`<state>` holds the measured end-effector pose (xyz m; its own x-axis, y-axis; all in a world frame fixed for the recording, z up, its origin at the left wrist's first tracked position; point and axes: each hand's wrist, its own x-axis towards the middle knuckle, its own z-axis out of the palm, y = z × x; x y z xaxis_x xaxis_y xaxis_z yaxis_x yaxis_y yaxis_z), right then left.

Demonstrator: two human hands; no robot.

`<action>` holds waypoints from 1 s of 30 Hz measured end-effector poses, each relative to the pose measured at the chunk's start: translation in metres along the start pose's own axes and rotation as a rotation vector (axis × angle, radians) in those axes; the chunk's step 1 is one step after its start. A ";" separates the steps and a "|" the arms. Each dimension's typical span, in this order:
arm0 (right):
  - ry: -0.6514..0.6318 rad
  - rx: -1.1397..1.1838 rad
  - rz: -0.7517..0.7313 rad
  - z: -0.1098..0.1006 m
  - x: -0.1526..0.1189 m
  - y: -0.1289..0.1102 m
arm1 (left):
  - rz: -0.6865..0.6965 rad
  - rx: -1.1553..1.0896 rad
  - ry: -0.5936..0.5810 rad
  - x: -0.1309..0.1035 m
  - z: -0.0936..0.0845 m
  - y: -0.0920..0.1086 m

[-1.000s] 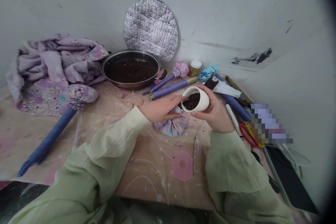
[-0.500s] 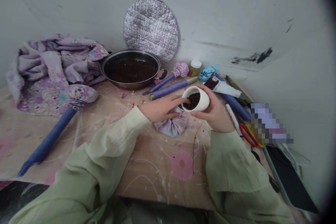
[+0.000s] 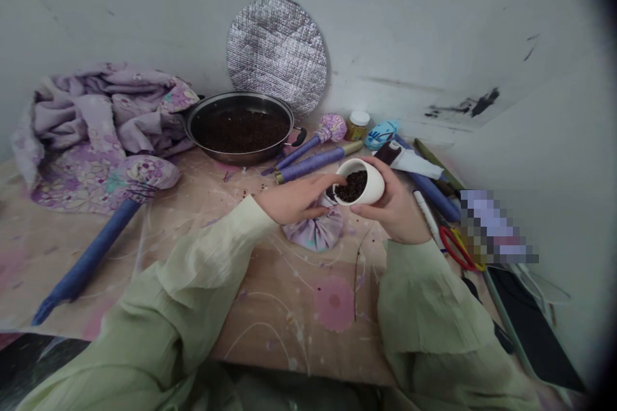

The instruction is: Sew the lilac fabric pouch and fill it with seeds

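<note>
Your cup white, grains dark brown; pouch lilac. Your sleeves pale green. Upper middle of frame: disc crosshatched silver. Left: cloth lilac, purple-flowered. Your bench peach, pink-flowered.

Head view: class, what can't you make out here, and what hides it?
Head view: the top of the gathered lilac floral cloth, largely behind the left hand and round white ceramic-looking cup.
Head view: how deep the dark loose granules go; the cup's wall hides it.
Head view: the thing at far right, masked by purple pixel blocks.
</note>
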<state>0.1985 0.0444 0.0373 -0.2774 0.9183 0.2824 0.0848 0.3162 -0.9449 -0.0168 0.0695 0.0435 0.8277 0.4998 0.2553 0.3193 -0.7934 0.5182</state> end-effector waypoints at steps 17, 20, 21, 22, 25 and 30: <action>0.009 -0.017 0.008 -0.001 0.000 -0.002 | -0.054 0.025 -0.036 0.000 -0.003 0.004; 0.007 -0.029 0.012 0.000 0.000 -0.003 | -0.045 0.007 -0.027 0.000 -0.002 0.003; 0.005 -0.030 0.010 0.000 0.000 -0.003 | -0.028 0.003 -0.022 0.001 -0.002 0.003; 0.003 -0.029 0.009 0.000 0.000 -0.003 | -0.012 0.003 -0.019 0.001 -0.001 0.002; 0.003 -0.028 0.008 0.000 -0.001 -0.003 | 0.008 0.015 -0.029 0.002 0.000 0.000; -0.002 -0.015 0.011 0.000 0.000 -0.002 | -0.034 0.011 -0.022 0.000 0.000 0.000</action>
<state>0.1988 0.0435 0.0393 -0.2785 0.9213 0.2713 0.1019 0.3092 -0.9455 -0.0163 0.0694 0.0435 0.8265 0.5183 0.2195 0.3520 -0.7803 0.5169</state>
